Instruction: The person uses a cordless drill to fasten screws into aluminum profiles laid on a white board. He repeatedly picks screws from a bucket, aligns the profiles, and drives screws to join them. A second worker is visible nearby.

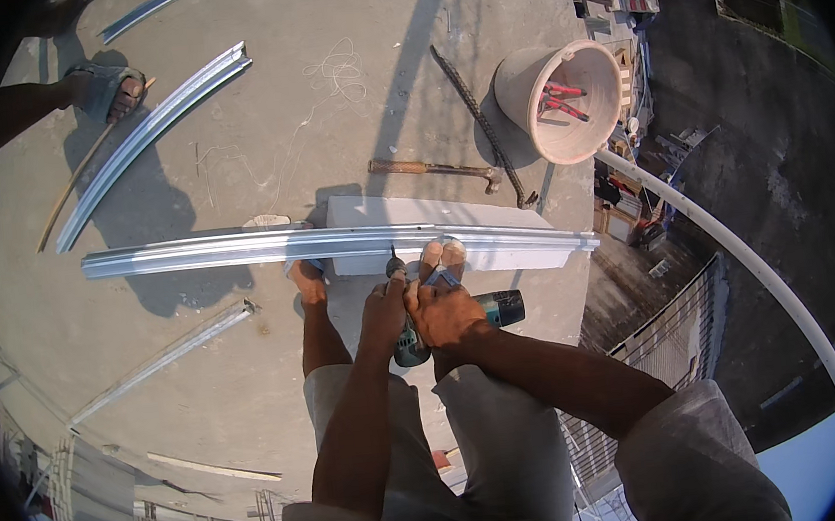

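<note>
A green cordless drill point(411, 349) with a dark battery is held low in front of my legs, its bit pointing away from me. My right hand point(451, 314) wraps round its handle. Fingers of my left hand point(383, 314) are closed round its front, just behind the chuck point(395, 265). A long silvery metal channel point(166, 257) lies crosswise just beyond the bit. Part of it rests over a white block point(357, 209). Whether the bit touches the channel I cannot tell. My feet are by the channel, one near the bit.
A hammer point(434, 169) and a dark twisted rod point(473, 104) lie beyond the block. A pale bucket point(520, 100) holds red-handled pliers point(563, 104). More metal channels point(159, 130) lie at left, near another person's sandalled foot point(120, 96). The slab drops off at right, beside a white pipe point(738, 248).
</note>
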`<state>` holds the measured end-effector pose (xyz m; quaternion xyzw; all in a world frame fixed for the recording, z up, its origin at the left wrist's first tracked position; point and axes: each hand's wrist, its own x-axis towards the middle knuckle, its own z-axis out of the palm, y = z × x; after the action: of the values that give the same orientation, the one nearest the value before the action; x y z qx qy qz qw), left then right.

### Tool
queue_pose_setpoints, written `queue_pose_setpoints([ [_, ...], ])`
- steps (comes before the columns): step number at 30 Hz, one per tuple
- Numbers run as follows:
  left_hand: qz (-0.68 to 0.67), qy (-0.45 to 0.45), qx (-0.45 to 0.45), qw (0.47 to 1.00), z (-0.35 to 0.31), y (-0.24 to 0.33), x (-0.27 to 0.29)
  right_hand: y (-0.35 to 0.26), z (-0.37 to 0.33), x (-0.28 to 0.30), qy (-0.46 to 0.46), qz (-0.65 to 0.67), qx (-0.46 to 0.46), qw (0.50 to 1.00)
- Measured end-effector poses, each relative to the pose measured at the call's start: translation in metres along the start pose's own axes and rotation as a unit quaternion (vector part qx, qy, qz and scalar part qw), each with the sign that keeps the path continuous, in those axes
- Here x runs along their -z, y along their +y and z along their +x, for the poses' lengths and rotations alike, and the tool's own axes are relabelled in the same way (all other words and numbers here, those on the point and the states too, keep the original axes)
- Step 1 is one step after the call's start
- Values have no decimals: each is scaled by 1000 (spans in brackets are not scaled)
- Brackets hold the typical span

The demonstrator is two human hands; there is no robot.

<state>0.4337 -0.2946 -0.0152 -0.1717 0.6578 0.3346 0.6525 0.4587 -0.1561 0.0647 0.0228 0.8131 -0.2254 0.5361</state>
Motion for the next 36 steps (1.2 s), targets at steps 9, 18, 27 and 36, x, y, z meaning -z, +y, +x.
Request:
queue_pose_setpoints([
  [9, -197, 25, 128, 972, 17, -5, 1, 28, -31, -3, 37, 48, 41, 997],
  [18, -196, 102, 130, 967, 29, -53, 48, 76, -73, -2, 75, 364, -88, 924],
  [27, -5, -12, 20, 1000, 44, 46, 28, 75, -68, -68, 249, 843, -110, 465],
  [36, 223, 47, -220, 949, 111, 167, -48, 94, -87, -70, 339, 612, -191, 689],
])
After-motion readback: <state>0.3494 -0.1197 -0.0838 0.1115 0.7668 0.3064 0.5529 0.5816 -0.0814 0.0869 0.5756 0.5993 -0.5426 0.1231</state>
